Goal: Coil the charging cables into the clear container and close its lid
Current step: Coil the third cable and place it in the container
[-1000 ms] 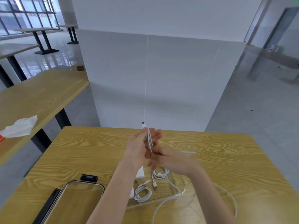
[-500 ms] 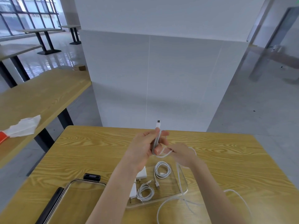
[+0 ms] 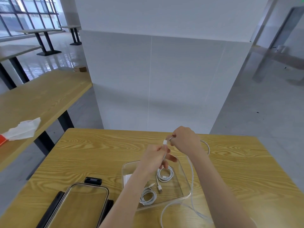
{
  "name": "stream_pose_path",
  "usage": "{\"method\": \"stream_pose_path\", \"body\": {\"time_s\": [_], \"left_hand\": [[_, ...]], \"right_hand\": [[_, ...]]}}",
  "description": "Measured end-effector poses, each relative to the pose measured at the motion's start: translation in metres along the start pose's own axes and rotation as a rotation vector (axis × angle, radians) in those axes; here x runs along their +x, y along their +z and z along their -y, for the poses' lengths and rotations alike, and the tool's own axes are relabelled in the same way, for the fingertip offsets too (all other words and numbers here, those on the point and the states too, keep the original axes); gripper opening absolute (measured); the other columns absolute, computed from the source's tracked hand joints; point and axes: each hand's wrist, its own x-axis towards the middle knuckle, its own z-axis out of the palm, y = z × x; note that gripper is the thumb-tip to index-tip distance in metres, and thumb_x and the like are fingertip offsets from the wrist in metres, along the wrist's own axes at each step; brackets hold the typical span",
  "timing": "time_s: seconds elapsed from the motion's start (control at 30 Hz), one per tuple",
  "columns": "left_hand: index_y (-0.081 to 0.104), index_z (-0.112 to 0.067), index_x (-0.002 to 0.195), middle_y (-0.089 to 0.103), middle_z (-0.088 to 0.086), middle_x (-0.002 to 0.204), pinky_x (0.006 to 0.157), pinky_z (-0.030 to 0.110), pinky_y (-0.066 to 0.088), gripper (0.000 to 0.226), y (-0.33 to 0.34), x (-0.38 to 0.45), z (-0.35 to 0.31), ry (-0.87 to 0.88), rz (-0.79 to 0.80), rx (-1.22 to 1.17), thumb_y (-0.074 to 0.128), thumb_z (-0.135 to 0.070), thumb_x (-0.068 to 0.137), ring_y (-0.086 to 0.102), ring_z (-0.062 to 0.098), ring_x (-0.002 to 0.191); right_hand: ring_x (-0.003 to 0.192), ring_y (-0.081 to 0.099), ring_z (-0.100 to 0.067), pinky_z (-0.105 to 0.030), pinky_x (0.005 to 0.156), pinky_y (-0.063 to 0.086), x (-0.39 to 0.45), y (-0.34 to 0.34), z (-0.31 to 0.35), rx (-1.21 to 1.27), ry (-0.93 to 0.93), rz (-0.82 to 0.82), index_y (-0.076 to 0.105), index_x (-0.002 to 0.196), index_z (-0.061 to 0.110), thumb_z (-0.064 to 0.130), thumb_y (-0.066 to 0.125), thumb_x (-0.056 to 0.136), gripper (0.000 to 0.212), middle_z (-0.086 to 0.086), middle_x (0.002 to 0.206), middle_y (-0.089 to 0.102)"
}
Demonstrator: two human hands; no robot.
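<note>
Both hands were raised above the table point(image 3: 246, 162), working one white cable point(image 3: 192, 178). Left hand point(image 3: 156, 157) pinched the cable just below its plug between thumb and fingertips, other fingers loosely extended over the container point(image 3: 185, 186). Right hand point(image 3: 184, 140) was curled around the cable beside the plug, fingers closed on it; exact finger contact was hidden by the back of the hand. The rest of the cable ran from the right hand in a loose arc over the table, down past the container's right wall, and lay in slack loops at the near edge, partly out of frame. Container sat open on the table; inside were two coiled cables point(image 3: 165, 174), one farther, one nearer, and a white adapter point(image 3: 128, 177) mostly hidden by the left forearm. Lid point(image 3: 85, 204) lay to the left, apart from the container, latches black. Judged stage: start of coiling the third cable. Risks: the long slack could snag on the container's corner and drag or tip it as loops are drawn in; the stiff cable may spring open once released, leaving a loop over the rim that would stop the lid seating; a slipping pinch would undo the coil.
</note>
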Motion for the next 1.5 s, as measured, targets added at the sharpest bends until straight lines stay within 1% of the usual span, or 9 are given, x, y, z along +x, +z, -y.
{"method": "stream_pose_path", "body": {"time_s": [0.33, 0.47, 0.6, 0.77, 0.87, 1.03, 1.17, 1.33, 1.5], "left_hand": [[0.067, -0.005, 0.077, 0.069, 0.007, 0.073, 0.05, 0.014, 0.048, 0.034, -0.01, 0.024, -0.002, 0.025, -0.359, -0.331, 0.043, -0.018, 0.097, 0.063, 0.014, 0.062], [0.06, 0.002, 0.087, 0.071, 0.005, 0.061, 0.049, 0.021, 0.053, 0.029, -0.02, 0.024, -0.012, 0.065, -0.27, -0.728, 0.04, -0.015, 0.099, 0.069, 0.015, 0.055], [0.062, -0.001, 0.089, 0.064, -0.003, 0.053, 0.053, 0.021, 0.051, 0.03, -0.026, 0.02, -0.014, 0.097, -0.183, -0.644, 0.038, -0.016, 0.099, 0.064, 0.01, 0.05], [0.062, 0.004, 0.102, 0.057, 0.0, 0.058, 0.056, 0.022, 0.048, 0.031, -0.025, 0.013, -0.014, 0.141, -0.097, -0.67, 0.04, -0.018, 0.098, 0.055, 0.012, 0.051], [0.06, 0.006, 0.103, 0.051, -0.002, 0.054, 0.054, 0.023, 0.041, 0.033, -0.022, 0.007, -0.023, 0.187, -0.02, -0.649, 0.037, -0.017, 0.099, 0.046, 0.011, 0.046], [0.06, 0.004, 0.1, 0.044, -0.004, 0.051, 0.049, 0.019, 0.035, 0.033, -0.019, -0.003, -0.028, 0.228, 0.027, -0.592, 0.034, -0.018, 0.099, 0.037, 0.009, 0.043], [0.061, 0.001, 0.098, 0.039, -0.006, 0.051, 0.048, 0.019, 0.033, 0.035, -0.027, -0.001, -0.028, 0.231, 0.018, -0.638, 0.034, -0.02, 0.1, 0.034, 0.008, 0.041], [0.061, 0.001, 0.1, 0.038, -0.006, 0.051, 0.051, 0.021, 0.029, 0.036, -0.03, 0.001, -0.027, 0.222, 0.003, -0.725, 0.033, -0.021, 0.1, 0.032, 0.007, 0.041], [0.061, 0.001, 0.098, 0.039, -0.006, 0.05, 0.049, 0.02, 0.031, 0.035, -0.027, 0.001, -0.028, 0.236, -0.022, -0.709, 0.033, -0.02, 0.1, 0.031, 0.007, 0.04]], "right_hand": [[0.084, 0.062, -0.026, -0.038, 0.075, 0.05, -0.037, -0.001, 0.022, 0.187, -0.279, 0.173, 0.051, 0.087, 0.016, 0.014, 0.034, 0.095, 0.02, -0.006, 0.09, 0.065], [0.073, 0.063, -0.005, -0.016, 0.071, 0.047, -0.042, 0.0, 0.02, 0.425, -0.285, 0.366, 0.06, 0.086, 0.014, 0.016, 0.042, 0.094, 0.02, 0.004, 0.081, 0.069], [0.062, 0.055, 0.009, -0.001, 0.062, 0.037, -0.045, -0.002, 0.012, 0.565, -0.259, 0.443, 0.064, 0.071, 0.018, 0.022, 0.045, 0.094, 0.029, 0.009, 0.072, 0.067], [0.052, 0.05, -0.003, -0.017, 0.062, 0.04, -0.036, 0.019, -0.005, 0.446, -0.189, 0.53, 0.065, 0.054, 0.024, 0.026, 0.058, 0.085, 0.033, 0.009, 0.055, 0.06], [0.06, 0.057, -0.012, -0.027, 0.066, 0.045, -0.034, 0.04, -0.012, 0.472, -0.156, 0.475, 0.067, 0.067, 0.023, 0.038, 0.056, 0.089, 0.029, -0.002, 0.074, 0.068], [0.038, 0.051, -0.013, -0.023, 0.052, 0.044, -0.029, 0.046, -0.01, 0.552, -0.063, 0.484, 0.069, 0.08, 0.006, 0.056, 0.047, 0.088, 0.055, -0.01, 0.054, 0.063], [0.037, 0.024, -0.01, -0.022, 0.043, 0.023, -0.026, 0.043, -0.019, 0.832, -0.04, 0.533, 0.068, 0.072, 0.011, 0.038, 0.062, 0.087, 0.031, 0.006, 0.04, 0.035], [0.063, 0.054, -0.016, -0.023, 0.063, 0.045, -0.022, 0.044, -0.03, 0.825, -0.049, 0.495, 0.068, 0.058, 0.013, 0.035, 0.074, 0.076, 0.029, -0.004, 0.063, 0.064], [0.047, 0.051, -0.007, -0.013, 0.046, 0.036, -0.021, 0.045, -0.034, 0.729, -0.015, 0.526, 0.07, 0.057, 0.013, 0.035, 0.074, 0.075, 0.029, -0.006, 0.058, 0.066]]}}
